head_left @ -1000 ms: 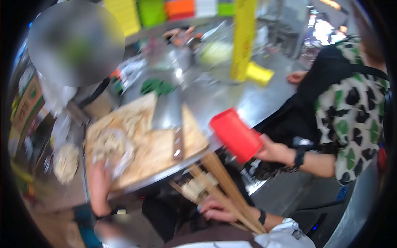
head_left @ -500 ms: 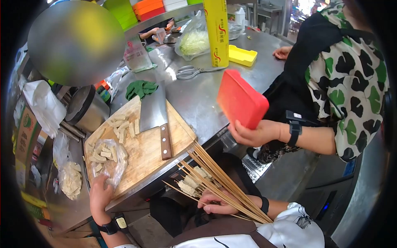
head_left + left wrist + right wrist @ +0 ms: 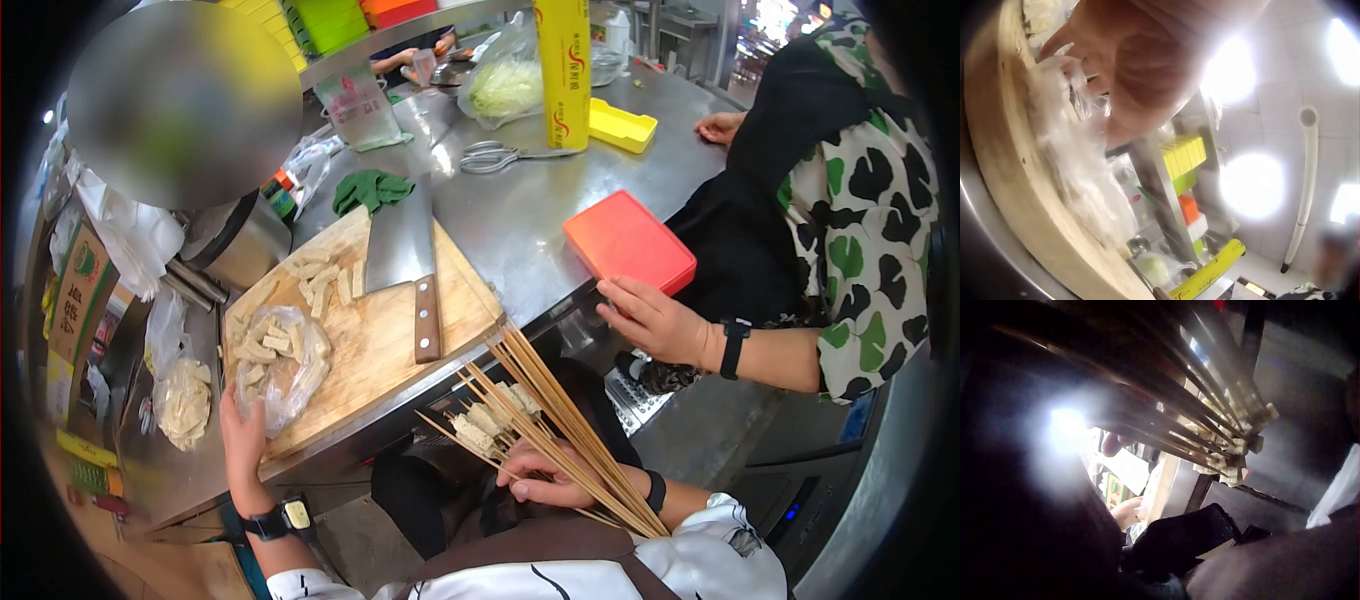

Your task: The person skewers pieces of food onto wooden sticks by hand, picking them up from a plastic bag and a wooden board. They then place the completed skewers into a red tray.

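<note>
Beside the clear plastic bag (image 3: 285,365) of pale strips, my left hand (image 3: 243,432) has its thumb and fingers apart, touching the bag's near-left edge on the cutting board (image 3: 385,345). The left wrist view shows this hand (image 3: 1147,69) over the crumpled plastic (image 3: 1094,181). Below the counter edge, my right hand (image 3: 548,475) grips a bundle of wooden skewers (image 3: 575,440); pale chunks (image 3: 480,425) are threaded on several. Those chunks (image 3: 1235,447) appear at the far ends in the dark right wrist view, where most of the hand is hidden.
A cleaver (image 3: 402,245) lies across the board, near loose strips (image 3: 320,285) and a green cloth (image 3: 370,190). Another person's hand (image 3: 665,325) is at a red box (image 3: 630,240) on the right. Scissors (image 3: 500,157) and a yellow tray (image 3: 620,125) stand farther back.
The other person's red box has gone from raised and tilted to lower and flatter, with their fingers loosened. My left hand has spread slightly at the bag; my right hand keeps its grip.
</note>
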Tool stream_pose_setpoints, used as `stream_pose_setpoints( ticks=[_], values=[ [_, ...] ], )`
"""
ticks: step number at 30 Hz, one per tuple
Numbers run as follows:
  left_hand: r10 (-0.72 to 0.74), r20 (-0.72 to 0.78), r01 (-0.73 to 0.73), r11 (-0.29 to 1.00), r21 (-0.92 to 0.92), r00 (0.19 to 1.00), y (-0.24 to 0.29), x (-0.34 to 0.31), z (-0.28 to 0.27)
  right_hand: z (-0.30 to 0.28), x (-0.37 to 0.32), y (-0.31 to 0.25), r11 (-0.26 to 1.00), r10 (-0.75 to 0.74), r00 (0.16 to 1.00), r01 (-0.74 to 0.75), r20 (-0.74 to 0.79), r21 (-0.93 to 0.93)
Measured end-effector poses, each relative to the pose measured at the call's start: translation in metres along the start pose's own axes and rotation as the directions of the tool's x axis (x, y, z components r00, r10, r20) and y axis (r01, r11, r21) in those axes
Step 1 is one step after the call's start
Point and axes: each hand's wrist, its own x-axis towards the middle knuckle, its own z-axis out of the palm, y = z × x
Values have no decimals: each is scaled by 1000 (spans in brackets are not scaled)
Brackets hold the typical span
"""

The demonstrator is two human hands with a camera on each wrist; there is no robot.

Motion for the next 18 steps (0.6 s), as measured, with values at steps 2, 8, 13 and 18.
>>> stream_pose_setpoints(
  ticks=[2, 8, 13, 18],
  values=[
    [-105, 0, 104, 990, 98, 994, -8, 5, 2, -1, 2, -1, 1000, -5, 1000, 5, 14, -4],
    [-328, 169, 337, 941, -28, 930, -49, 32, 6, 2, 2, 0, 999, -53, 996, 52, -68, -7],
    [-298, 209, 337, 488, -805, 931, -35, 32, 29, 0, 1, 5, 995, -89, 994, 86, -68, -48],
    [-226, 168, 255, 442, -860, 960, 28, 30, 30, 1, -1, 1, 995, -84, 995, 81, -50, -64]
  ],
)
